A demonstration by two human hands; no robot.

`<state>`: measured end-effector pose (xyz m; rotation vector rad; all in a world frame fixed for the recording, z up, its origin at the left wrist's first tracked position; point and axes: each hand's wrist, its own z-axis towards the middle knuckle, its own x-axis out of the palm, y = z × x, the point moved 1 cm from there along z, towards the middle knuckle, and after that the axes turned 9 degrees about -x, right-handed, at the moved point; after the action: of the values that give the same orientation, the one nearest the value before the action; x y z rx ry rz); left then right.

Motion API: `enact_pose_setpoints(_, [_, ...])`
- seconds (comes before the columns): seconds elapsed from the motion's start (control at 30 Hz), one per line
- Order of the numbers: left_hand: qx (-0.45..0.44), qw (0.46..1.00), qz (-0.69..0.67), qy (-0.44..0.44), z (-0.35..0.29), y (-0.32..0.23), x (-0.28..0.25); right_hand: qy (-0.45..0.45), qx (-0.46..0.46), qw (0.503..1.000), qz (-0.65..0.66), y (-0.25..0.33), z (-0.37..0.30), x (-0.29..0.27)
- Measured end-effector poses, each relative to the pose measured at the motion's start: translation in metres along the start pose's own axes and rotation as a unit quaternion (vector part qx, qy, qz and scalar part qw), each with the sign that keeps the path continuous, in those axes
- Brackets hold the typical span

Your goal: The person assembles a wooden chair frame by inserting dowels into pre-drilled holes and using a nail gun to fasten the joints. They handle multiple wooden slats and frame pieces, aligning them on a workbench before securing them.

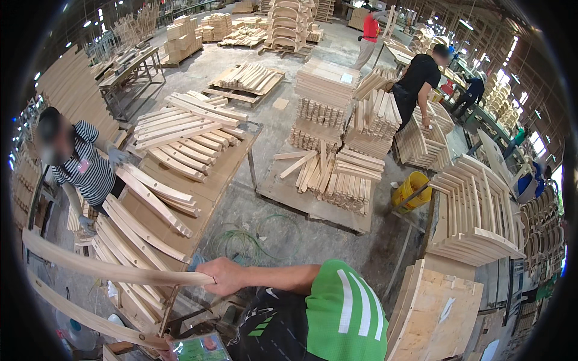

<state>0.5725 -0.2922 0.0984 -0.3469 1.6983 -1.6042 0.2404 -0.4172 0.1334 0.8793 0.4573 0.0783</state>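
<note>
R hand (pixel 224 277) is closed round the near end of the upper curved wood slat (pixel 120 269), fingers mostly hidden behind it. L hand (pixel 167 349) barely shows at btm edge, by the end of the lower slat (pixel 90 317); can't tell its grip or how far open. Both slats run out left, over/in front of the cardboard-covered tabletop (pixel 218 177) and partly blocking the slat pile (pixel 129 240) there. ID badge (pixel 201 349) cut off at btm. Striped-shirt co-worker (pixel 90 171) opp., lower body hidden.
</note>
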Motion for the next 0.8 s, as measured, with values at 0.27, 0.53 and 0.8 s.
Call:
enact_pose_setpoints(0.27, [-0.026, 0.999, 0.009, -0.029, -0.007, 0.007, 0.003, 0.041, 0.0, 0.999, 0.005, 0.0, -0.004, 0.016])
enact_pose_setpoints(0.53, [-0.042, 0.997, 0.011, -0.057, -0.012, 0.014, 0.007, 0.086, -0.011, 0.996, 0.009, -0.001, -0.007, 0.023])
enact_pose_setpoints(0.8, [-0.058, 0.995, 0.01, -0.086, -0.014, 0.019, 0.003, 0.127, -0.015, 0.992, 0.017, -0.006, -0.001, 0.032])
